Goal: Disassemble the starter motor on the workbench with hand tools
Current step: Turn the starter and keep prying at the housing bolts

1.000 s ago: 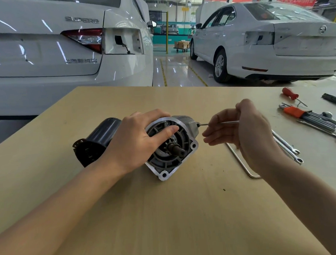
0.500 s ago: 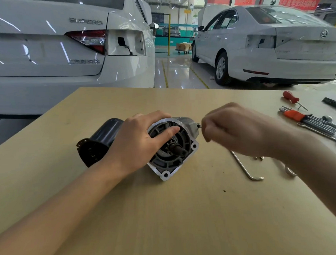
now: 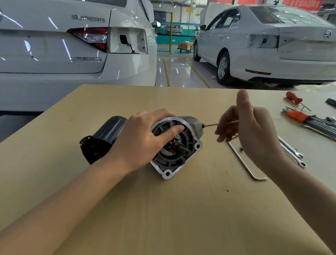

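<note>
Two hands share the job: the left hand (image 3: 144,139) clamps the starter motor (image 3: 145,145) near the tabletop's (image 3: 185,222) middle while the right hand (image 3: 247,130) pinches a thin key (image 3: 220,123) in its far-side screw, which should stay square to the head during short turns.

Two bare forearms, nothing worn

Both arms are uncovered as far up as they show: no sleeve, glove, watch or ring on the left hand (image 3: 143,145) or the right hand (image 3: 255,135). The fingernails that show are short and plain, and the forearms look slim and smooth.
</note>
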`<action>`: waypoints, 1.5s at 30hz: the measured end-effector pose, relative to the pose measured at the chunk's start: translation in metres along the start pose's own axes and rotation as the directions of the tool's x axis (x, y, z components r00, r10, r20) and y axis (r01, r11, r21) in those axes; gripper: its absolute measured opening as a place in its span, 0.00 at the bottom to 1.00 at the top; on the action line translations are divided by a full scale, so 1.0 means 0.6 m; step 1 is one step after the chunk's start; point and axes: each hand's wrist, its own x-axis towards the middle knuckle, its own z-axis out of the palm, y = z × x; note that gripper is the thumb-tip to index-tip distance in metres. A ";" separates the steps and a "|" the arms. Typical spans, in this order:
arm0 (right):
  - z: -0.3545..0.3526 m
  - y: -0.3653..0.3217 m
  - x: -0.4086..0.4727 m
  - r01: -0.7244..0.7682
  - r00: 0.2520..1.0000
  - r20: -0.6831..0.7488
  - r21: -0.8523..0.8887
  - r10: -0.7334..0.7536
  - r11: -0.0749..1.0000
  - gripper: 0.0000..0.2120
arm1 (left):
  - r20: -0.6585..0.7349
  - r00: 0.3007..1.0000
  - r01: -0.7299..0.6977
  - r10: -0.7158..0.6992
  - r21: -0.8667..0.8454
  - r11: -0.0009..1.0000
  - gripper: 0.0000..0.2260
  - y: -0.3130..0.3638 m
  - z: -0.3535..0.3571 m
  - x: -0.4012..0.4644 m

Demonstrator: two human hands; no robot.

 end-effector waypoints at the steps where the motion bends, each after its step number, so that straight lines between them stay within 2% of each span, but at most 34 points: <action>1: 0.000 0.000 0.000 0.018 1.000 0.004 -0.037 -0.018 0.999 0.32 | -0.001 1.000 -0.006 0.006 0.002 1.000 0.16 0.000 0.000 0.000; 4: -0.008 -0.003 0.006 0.097 0.993 0.077 -0.180 -0.085 0.979 0.31 | -0.007 1.000 -0.021 0.021 0.001 1.000 0.12 0.000 0.000 0.001; 6: -0.020 -0.006 0.010 0.243 0.960 0.211 -0.319 -0.181 0.916 0.29 | -0.007 1.000 -0.014 0.014 -0.001 1.000 0.12 0.001 0.000 0.003; 9: -0.043 -0.004 0.016 0.558 0.813 0.464 -0.452 -0.351 0.696 0.27 | -0.012 1.000 -0.021 0.021 0.013 1.000 0.12 0.001 0.000 0.003; 11: -0.049 0.000 0.019 0.670 0.730 0.567 -0.487 -0.381 0.560 0.27 | -0.015 1.000 -0.016 0.016 0.023 1.000 0.13 -0.001 -0.001 0.003; 12: -0.050 0.005 0.021 0.690 0.715 0.581 -0.497 -0.388 0.526 0.28 | -0.013 1.000 -0.010 0.010 0.028 1.000 0.13 -0.003 -0.002 0.003; 14: -0.045 0.013 0.017 0.654 0.749 0.531 -0.498 -0.395 0.569 0.28 | 0.000 1.000 -0.003 0.003 0.043 0.999 0.14 -0.004 -0.003 0.004; 15: -0.042 0.014 0.014 0.577 0.808 0.456 -0.484 -0.374 0.658 0.28 | 0.006 1.000 -0.005 0.005 0.054 0.999 0.14 -0.003 -0.003 0.004; 17: -0.037 0.013 0.007 0.331 0.929 0.288 -0.374 -0.231 0.866 0.27 | 0.010 1.000 -0.023 0.022 0.078 0.997 0.13 0.001 0.000 0.002; 19: -0.032 0.008 0.002 0.133 0.971 0.224 -0.206 -0.085 0.970 0.26 | 0.002 0.999 -0.041 0.041 0.089 0.995 0.11 0.005 0.003 0.000; 21: -0.033 0.001 0.000 -0.025 0.971 0.238 -0.044 0.035 0.999 0.30 | -0.009 0.999 -0.039 0.040 0.091 0.995 0.12 0.007 0.004 -0.001; 23: -0.031 -0.006 0.000 -0.190 0.953 0.261 0.108 0.156 0.976 0.34 | -0.009 1.000 -0.028 0.028 0.088 0.996 0.14 0.006 0.002 -0.001; 25: -0.026 -0.007 0.001 -0.269 0.939 0.272 0.208 0.209 0.940 0.34 | -0.005 1.000 -0.015 0.016 0.069 0.998 0.14 0.004 0.001 -0.002; 32: -0.012 0.002 0.000 -0.245 0.962 0.188 0.288 0.196 0.926 0.20 | 0.005 1.000 0.009 -0.010 0.032 0.999 0.13 0.001 0.000 -0.001; 37: -0.006 -0.002 -0.011 -0.203 0.977 0.133 0.321 0.169 0.925 0.21 | -0.003 1.000 0.019 -0.019 0.013 1.000 0.12 0.001 0.000 -0.001; 45: -0.038 -0.023 -0.006 -0.032 0.978 0.209 0.075 0.015 0.997 0.19 | -0.001 1.000 0.025 -0.025 0.014 1.000 0.14 0.000 -0.002 -0.001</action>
